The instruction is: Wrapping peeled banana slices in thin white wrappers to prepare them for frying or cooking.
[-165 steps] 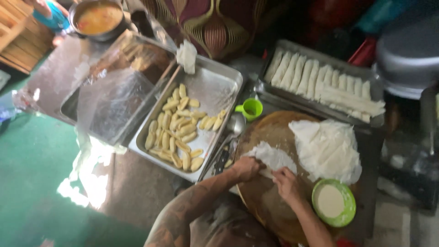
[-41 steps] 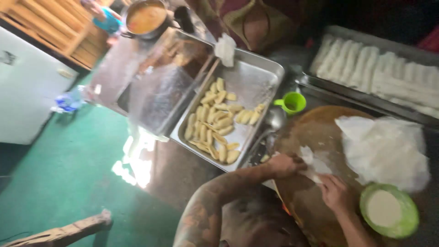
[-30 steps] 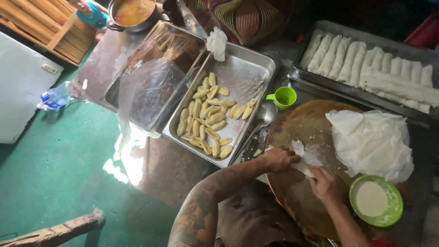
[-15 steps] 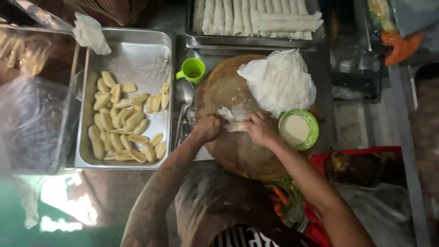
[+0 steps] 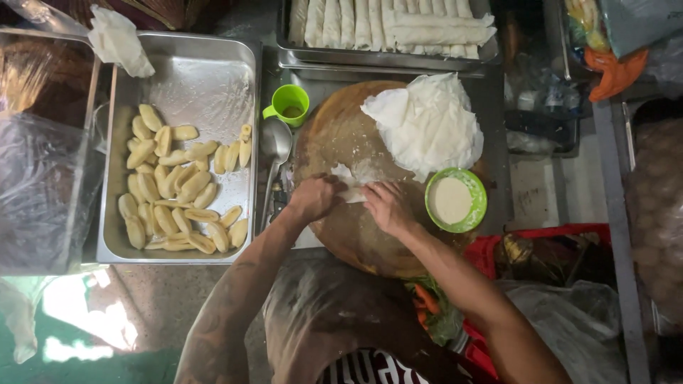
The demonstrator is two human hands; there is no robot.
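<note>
Wrapper sheet (image 5: 352,183), thin, white and slightly crumpled, lies near the middle of the frame on the round wooden board (image 5: 334,135), pinned between both hands so it can be folded or rolled flat against the wood. The left hand (image 5: 313,199) curls over its left end, fingers closed down on the sheet; the right hand (image 5: 385,208) presses its right end with bent fingers, so each grip is narrow and holding the wrapper. Whether a filling sits inside is hidden by the fingers. A loose pile of wrappers (image 5: 427,124) rests on the board's upper right, close enough to draw from, and a green bowl of white paste (image 5: 454,200) sits just right of the right hand, touching the board's edge. To the left, a steel tray (image 5: 206,78) holds pale yellow banana pieces (image 5: 174,188), with a spoon (image 5: 274,142) and a green cup (image 5: 290,105) between tray and board. At the top of the frame a second tray carries finished white rolls (image 5: 388,21) laid side by side.
</note>
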